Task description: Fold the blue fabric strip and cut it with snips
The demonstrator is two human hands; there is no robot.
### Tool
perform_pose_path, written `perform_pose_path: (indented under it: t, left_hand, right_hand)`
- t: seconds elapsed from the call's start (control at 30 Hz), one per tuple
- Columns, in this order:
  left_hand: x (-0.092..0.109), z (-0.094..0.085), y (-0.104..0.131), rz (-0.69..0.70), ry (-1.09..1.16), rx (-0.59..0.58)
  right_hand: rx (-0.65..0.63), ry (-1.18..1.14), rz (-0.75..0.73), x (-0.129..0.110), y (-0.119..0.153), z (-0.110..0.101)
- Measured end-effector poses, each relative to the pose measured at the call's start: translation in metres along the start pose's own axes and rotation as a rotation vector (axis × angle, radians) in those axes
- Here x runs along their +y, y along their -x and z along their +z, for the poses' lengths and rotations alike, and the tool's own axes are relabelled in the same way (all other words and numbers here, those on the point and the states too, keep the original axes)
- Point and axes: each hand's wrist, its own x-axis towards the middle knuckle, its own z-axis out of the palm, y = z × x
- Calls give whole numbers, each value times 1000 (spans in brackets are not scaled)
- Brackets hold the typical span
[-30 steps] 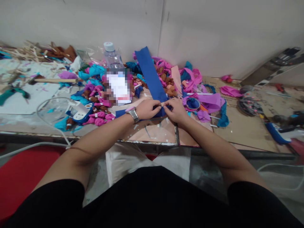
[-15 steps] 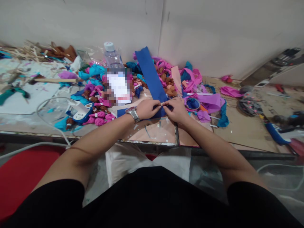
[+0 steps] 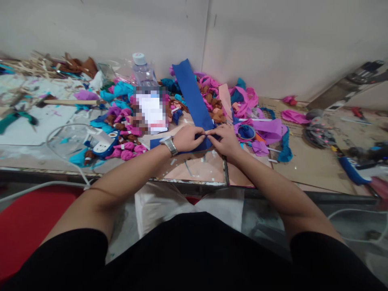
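A long dark-blue strip (image 3: 194, 95), of paper or cloth, leans up over the heap at the back and runs down to my hands. Another dark-blue piece (image 3: 155, 143) lies crosswise beneath my left wrist. My left hand (image 3: 188, 138), with a metal watch (image 3: 169, 144) on the wrist, pinches at the strip's lower end. Facing it, my right hand (image 3: 224, 138) pinches the same spot, fingertips touching those of the left. What exactly lies between the fingertips is too small to make out, apart from the blue material.
Twisted pink, teal and brown pieces (image 3: 127, 151) surround a phone (image 3: 153, 115) and a clear bottle (image 3: 144, 70). A hammer (image 3: 72, 102), green-handled pliers (image 3: 18, 119) and a power strip (image 3: 106, 144) lie left. At right are a tape ring (image 3: 246, 132) and cardboard (image 3: 303, 161).
Almost nothing differs. Both hands keep their pinch at the same place on the blue strip, with only a slight shift of the fingers.
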Motion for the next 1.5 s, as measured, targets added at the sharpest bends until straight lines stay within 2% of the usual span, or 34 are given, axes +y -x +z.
perform_pose_path:
  t: [0.73,1.13,1.27,1.5]
  left_hand:
    - [0,-3,-1,-51,16,-24]
    - [1,-8,-3,-77,-121,-95]
    - [1,-9,-3,-97,-99,-86]
    - [0,-7,-3,-85,-82,-66]
  right_hand:
    - [70,-16,-29,-1,-1,1]
    - [87,5,-24,2,0,4]
    - [80,-27,-49,4,0,6]
    - [64,-49,5,2,1,5]
